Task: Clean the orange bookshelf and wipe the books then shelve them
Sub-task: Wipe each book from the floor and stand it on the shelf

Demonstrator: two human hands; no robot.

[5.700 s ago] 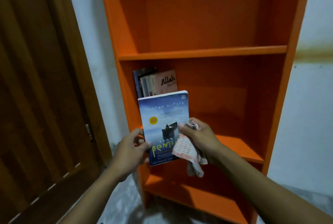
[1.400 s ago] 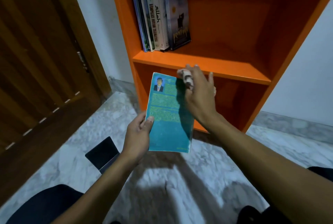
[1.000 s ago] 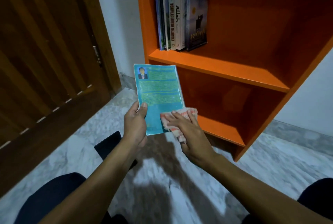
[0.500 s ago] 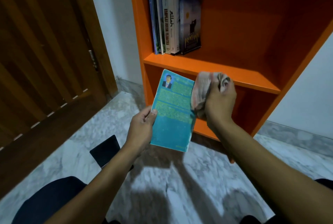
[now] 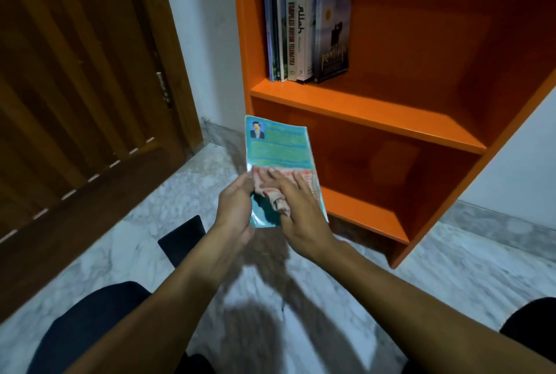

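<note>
A thin teal book (image 5: 278,145) is held up in front of the orange bookshelf (image 5: 376,109), back cover facing me. My left hand (image 5: 236,205) grips its lower left edge. My right hand (image 5: 296,208) lies flat on the lower half of the cover and presses a red-and-white cloth (image 5: 279,190) against it with straight fingers. Several books (image 5: 307,18) stand upright at the left end of the upper shelf; the rightmost one has a dark blue cover.
A brown wooden door (image 5: 78,97) fills the left side. A black flat object (image 5: 183,239) lies on the marble floor (image 5: 451,277) below my left hand. The lower shelf compartment (image 5: 385,181) holds nothing. My dark-trousered knees (image 5: 90,328) show at the bottom.
My right hand came down from the book's top right corner to its lower half, spreading the cloth flat on the cover. The left hand kept its hold.
</note>
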